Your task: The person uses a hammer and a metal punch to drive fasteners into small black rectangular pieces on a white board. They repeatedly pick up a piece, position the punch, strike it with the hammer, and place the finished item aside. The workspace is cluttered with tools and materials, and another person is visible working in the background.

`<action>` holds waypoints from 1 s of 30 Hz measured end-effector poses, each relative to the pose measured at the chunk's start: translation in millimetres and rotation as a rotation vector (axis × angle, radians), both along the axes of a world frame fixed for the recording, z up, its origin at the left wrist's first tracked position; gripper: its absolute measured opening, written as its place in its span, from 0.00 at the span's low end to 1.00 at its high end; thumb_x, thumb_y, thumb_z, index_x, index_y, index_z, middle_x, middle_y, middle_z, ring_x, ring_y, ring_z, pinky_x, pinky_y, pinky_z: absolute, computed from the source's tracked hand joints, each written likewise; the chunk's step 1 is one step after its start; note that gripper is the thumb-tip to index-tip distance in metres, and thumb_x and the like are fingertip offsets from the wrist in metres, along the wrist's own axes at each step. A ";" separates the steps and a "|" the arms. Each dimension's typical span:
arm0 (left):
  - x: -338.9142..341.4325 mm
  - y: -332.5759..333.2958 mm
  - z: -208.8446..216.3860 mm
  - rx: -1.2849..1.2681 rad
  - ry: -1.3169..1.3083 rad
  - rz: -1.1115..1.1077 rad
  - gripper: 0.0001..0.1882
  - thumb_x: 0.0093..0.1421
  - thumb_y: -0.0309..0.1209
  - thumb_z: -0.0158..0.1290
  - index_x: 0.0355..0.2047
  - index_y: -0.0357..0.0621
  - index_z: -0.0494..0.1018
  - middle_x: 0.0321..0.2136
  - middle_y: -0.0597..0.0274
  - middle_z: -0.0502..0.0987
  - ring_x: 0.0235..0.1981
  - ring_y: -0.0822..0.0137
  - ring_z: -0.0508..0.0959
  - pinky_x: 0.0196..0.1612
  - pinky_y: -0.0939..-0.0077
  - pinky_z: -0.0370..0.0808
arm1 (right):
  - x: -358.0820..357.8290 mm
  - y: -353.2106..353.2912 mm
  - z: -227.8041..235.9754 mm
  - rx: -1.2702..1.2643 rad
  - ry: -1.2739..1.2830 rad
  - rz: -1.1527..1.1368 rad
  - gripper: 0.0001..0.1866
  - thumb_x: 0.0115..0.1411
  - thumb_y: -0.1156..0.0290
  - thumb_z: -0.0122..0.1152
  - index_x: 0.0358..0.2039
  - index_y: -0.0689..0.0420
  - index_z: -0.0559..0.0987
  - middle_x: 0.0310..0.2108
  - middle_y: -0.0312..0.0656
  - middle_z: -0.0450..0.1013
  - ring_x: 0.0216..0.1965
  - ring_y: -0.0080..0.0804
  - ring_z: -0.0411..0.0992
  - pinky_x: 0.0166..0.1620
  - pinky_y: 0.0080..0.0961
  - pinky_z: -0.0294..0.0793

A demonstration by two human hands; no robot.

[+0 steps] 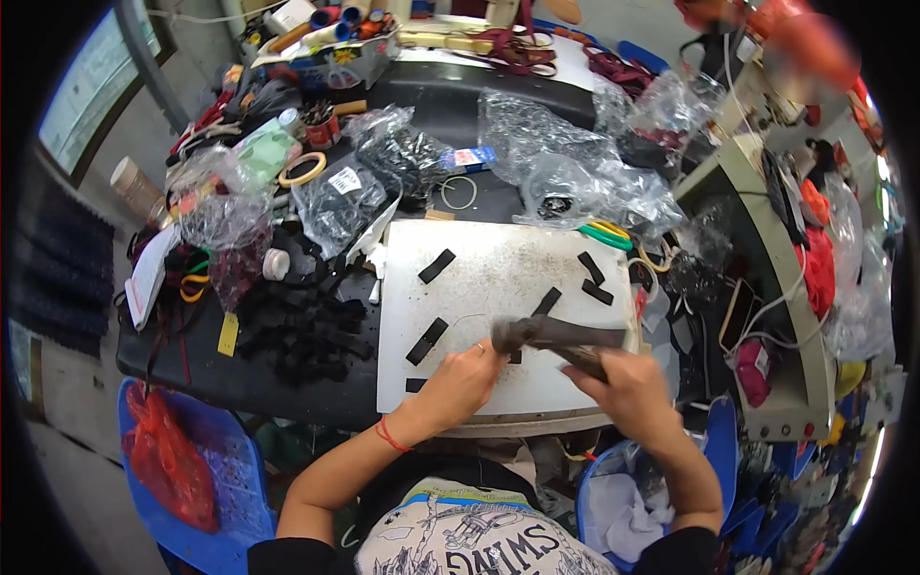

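Gripping a hammer [551, 333] by its handle, the person's right hand [623, 381] has its fingers curled tight around the near right end. The hammer's long axis runs left to right across the near part of a white work board [498, 278], with its blurred head pointing left, just above the left hand [467, 376]. That left hand rests on the board's near edge, fingers bent and pinched narrow onto a small black piece; what exactly lies under the fingertips cannot be made out. Seven black strips [426, 341] can be counted lying loose on the board: three on the left side, three toward the far right, and one small one near the left wrist. A heap of black pieces [297, 331] lies on the dark table left of the board. Clear plastic bags [575, 172] crowd the far side. One pair of green-handled scissors [606, 236] rests at the board's far right corner.
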State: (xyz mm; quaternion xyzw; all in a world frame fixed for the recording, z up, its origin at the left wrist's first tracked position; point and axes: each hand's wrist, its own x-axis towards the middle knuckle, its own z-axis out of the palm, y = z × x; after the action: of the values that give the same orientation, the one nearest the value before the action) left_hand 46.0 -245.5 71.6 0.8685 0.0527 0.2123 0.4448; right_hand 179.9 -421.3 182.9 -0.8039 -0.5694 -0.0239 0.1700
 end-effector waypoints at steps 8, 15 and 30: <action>13.3 15.4 10.9 -0.324 0.014 0.200 0.10 0.60 0.25 0.55 0.41 0.34 0.70 0.26 0.53 0.78 0.27 0.66 0.81 0.28 0.74 0.76 | 60.5 -74.0 -64.2 0.075 -0.134 -0.753 0.12 0.54 0.64 0.67 0.32 0.57 0.76 0.29 0.46 0.73 0.31 0.48 0.73 0.34 0.41 0.71; -10.2 76.3 5.7 0.188 0.106 0.503 0.14 0.56 0.27 0.59 0.41 0.34 0.74 0.23 0.51 0.78 0.20 0.60 0.79 0.25 0.70 0.73 | 93.8 -26.9 -95.4 0.353 -0.105 -0.517 0.14 0.54 0.74 0.63 0.42 0.63 0.78 0.45 0.51 0.72 0.48 0.48 0.69 0.52 0.38 0.67; -65.1 55.5 14.5 -0.074 -0.027 0.641 0.09 0.58 0.21 0.55 0.41 0.35 0.75 0.31 0.55 0.76 0.28 0.66 0.79 0.32 0.76 0.75 | 179.9 209.7 -147.3 -0.275 -0.012 -0.542 0.34 0.57 0.45 0.53 0.58 0.54 0.69 0.58 0.55 0.66 0.60 0.60 0.60 0.57 0.65 0.56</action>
State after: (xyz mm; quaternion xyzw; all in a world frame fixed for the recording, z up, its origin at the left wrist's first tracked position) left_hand -19.0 -190.0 86.1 0.7881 0.3252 0.3511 0.3871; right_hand 359.8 -211.5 35.6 -0.9419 -0.3331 0.0043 0.0435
